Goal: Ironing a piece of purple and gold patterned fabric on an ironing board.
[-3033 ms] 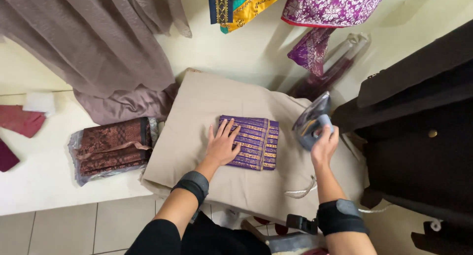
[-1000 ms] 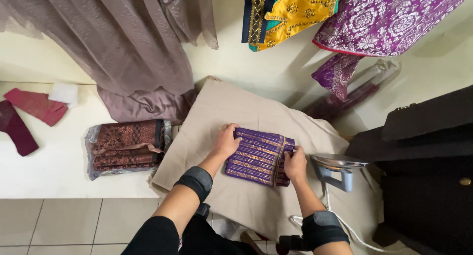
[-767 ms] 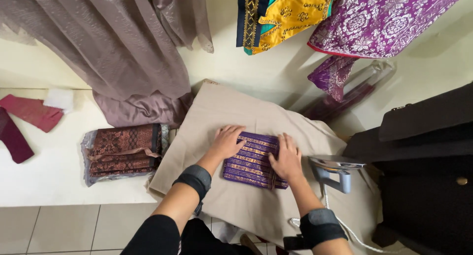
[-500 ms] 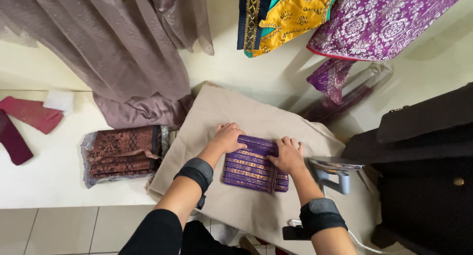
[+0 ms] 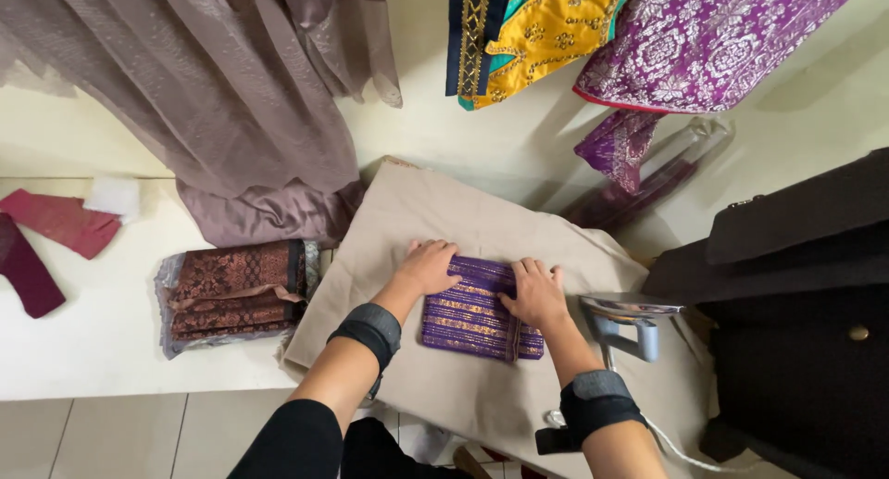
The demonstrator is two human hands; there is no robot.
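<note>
- Head view: the folded cloth (image 5: 477,310) lies flat on a beige pad (image 5: 482,229), between and under both hands.
- The left hand (image 5: 428,268) rests on the cloth's upper left corner, fingers loosely curled, pressing down and not gripping.
- The right hand (image 5: 535,294) lies open, palm down, on the cloth's right part, fingers spread.
- The cloth is purple with gold woven stripes, folded into a neat rectangle.
- An iron (image 5: 630,320) stands just beside the right wrist, apart from the cloth.
- A brown patterned bundle in clear wrap (image 5: 231,292) lies on the white tabletop (image 5: 93,340), left of the pad.
</note>
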